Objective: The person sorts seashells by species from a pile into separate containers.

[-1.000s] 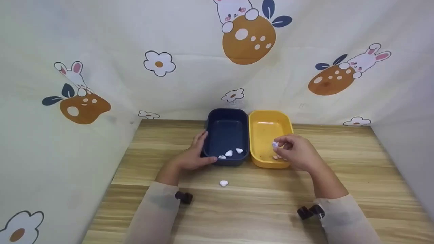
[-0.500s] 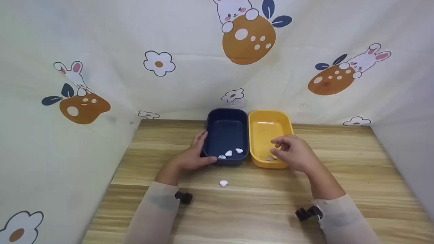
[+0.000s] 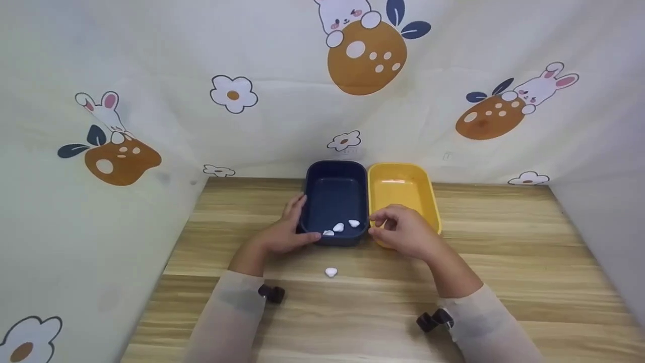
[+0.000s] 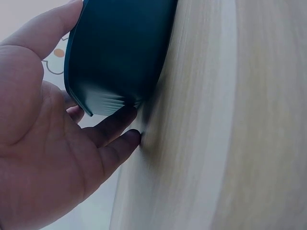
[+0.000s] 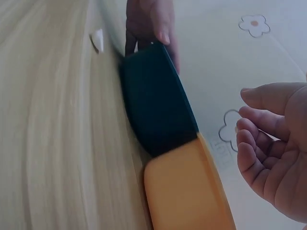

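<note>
My left hand (image 3: 283, 233) holds the near left corner of the dark blue plastic container (image 3: 336, 201), thumb on its front rim and fingers along its left side. In the left wrist view, fingertips reach the container's lower edge (image 4: 125, 108). Several small white shells, among them one shell (image 3: 338, 227), lie in its front part. My right hand (image 3: 405, 232) hovers over the yellow container (image 3: 398, 187), fingers loosely bent and nothing between them. It hides that container's front part. Another white shell (image 3: 331, 272) lies on the table in front of the blue container.
Both containers stand side by side on the wooden table (image 3: 383, 307), close to the patterned back cloth (image 3: 282, 131). A pale cloth wall (image 3: 594, 151) bounds the right side, another the left.
My right hand let go of a small pale shell into the yellow container, then moved left towards the blue container. My left hand stays at the blue container.
</note>
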Motion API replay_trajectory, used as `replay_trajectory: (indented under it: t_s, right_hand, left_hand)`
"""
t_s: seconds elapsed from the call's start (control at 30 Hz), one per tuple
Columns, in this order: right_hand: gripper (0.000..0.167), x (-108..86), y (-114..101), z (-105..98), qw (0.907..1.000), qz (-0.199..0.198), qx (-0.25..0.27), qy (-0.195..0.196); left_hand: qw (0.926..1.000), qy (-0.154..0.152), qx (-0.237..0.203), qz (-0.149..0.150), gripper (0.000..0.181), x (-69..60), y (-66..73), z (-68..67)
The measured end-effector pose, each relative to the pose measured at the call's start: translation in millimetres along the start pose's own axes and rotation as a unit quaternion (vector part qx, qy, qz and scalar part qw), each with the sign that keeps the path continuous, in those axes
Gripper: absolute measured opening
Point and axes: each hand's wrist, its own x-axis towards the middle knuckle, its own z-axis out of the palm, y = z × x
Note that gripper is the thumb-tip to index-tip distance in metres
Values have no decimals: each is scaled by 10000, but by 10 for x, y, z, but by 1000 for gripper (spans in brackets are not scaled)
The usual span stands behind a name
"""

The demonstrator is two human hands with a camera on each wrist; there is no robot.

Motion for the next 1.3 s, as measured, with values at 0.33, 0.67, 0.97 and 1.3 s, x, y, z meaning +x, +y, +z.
replay_trajectory:
  t_s: [0.33, 0.67, 0.97, 1.3]
  right_hand:
    - [24, 54, -283, 251, 9986, -260, 212, -407]
    - [25, 105, -495, 428, 9963, -497, 307, -626]
    - [24, 106, -540, 517, 9944, -737, 284, -697]
    - [26, 74, -414, 609, 9885, -785, -101, -1290]
  left_hand:
    - [10000, 62, -41, -45, 117, -29, 5, -2]
    - [9999, 97, 9, -66, 113, -21, -19, 13]
    - [10000, 56, 4, -5, 113, -23, -2, 0]
    - [9999, 129, 47, 35, 111, -8, 20, 13]
